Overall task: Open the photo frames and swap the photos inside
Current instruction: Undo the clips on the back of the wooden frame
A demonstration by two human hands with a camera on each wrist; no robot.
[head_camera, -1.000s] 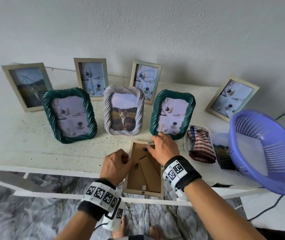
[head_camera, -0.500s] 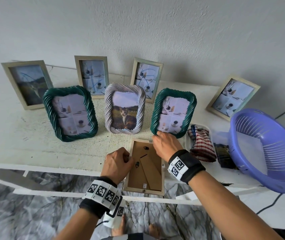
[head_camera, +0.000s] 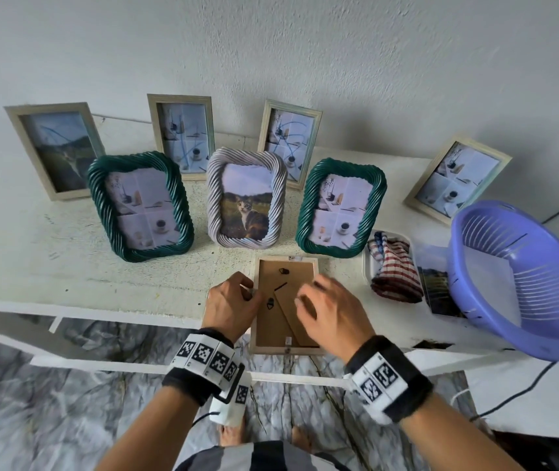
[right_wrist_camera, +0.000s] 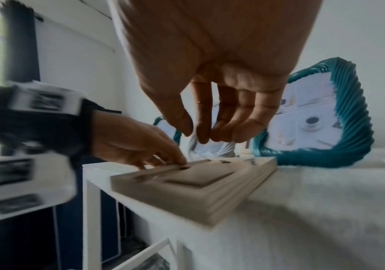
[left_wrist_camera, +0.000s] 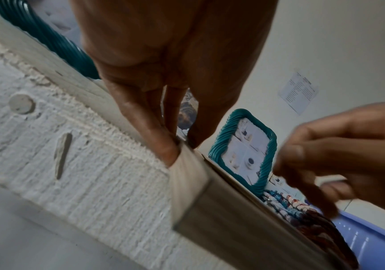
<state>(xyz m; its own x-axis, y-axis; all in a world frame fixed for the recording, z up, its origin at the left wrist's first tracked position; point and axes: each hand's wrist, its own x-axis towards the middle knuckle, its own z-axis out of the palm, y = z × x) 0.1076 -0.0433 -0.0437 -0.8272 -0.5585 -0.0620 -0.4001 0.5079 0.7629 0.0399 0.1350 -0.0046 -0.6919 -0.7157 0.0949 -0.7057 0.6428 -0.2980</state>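
A light wooden photo frame [head_camera: 286, 350] lies face down at the white table's front edge, its brown backing board [head_camera: 267, 321] and folded stand facing up. My left hand [head_camera: 252, 295] pinches the frame's left rim, fingers outside and thumb on the inner side, as the left wrist view shows at the frame [left_wrist_camera: 189, 175]. My right hand [head_camera: 307, 299] hovers just above the backing with its fingers loosely curled and nothing in them; in the right wrist view its fingertips [right_wrist_camera: 200, 135] hang clear above the frame [right_wrist_camera: 187, 184]. Small black turn clips [head_camera: 283, 270] sit on the backing.
Behind the frame stand two green rope frames [head_camera: 140, 205] [head_camera: 341, 207], a grey rope frame with a cat photo [head_camera: 246, 198] and several wooden frames by the wall. To the right are a tray with a striped cloth [head_camera: 394, 266], a loose photo [head_camera: 436, 283] and a purple basket [head_camera: 522, 280].
My right hand has drawn back from the frame's top right corner to above the middle of the backing. The left hand has stayed on the left rim.
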